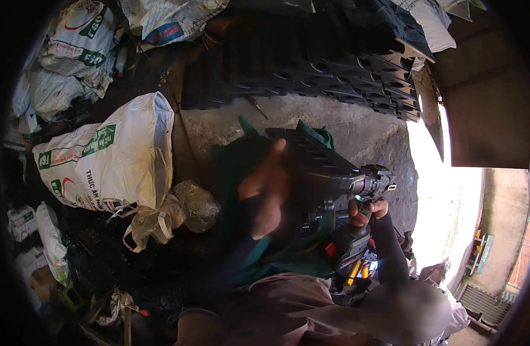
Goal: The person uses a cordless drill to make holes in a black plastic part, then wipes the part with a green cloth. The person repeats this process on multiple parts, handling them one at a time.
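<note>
My right hand (366,212) is wrapped round the grip of a black cordless drill (376,183). Its front end meets the right side of a dark, ribbed plastic part (322,158). That part lies tilted over green cloth (233,153). At the part's left side is my left hand (268,190), smeared by motion and in shadow. One finger stretches up along the edge, but whether the hand grips anything does not show.
Long black ribbed parts (311,72) are stacked at the back. A big white woven sack (112,153) lies at left beside a clear plastic bag (196,205) with unclear contents. More sacks (80,46) fill the far left. Yellow-handled tools (354,272) sit below the drill.
</note>
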